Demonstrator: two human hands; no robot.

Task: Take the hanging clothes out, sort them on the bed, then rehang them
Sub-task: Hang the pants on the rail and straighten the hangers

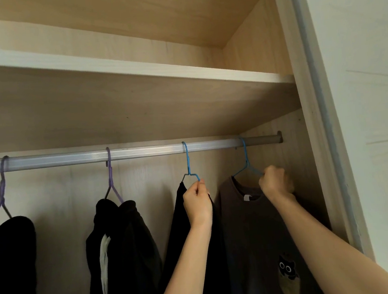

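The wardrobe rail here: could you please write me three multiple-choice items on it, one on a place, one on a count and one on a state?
1. Where does the brown T-shirt hang on the rail?
A. far left
B. middle
C. far right

2. How many hangers are hooked on the rail?
A. two
B. four
C. six

3. What is the left hand doing?
A. pinching a blue hanger
B. resting on the shelf
C. hanging free

Key: 1 C, it is nearest the wardrobe's right wall; 2 B, two purple and two blue hooks show; 3 A, its fingertips close on the hanger's shoulder.
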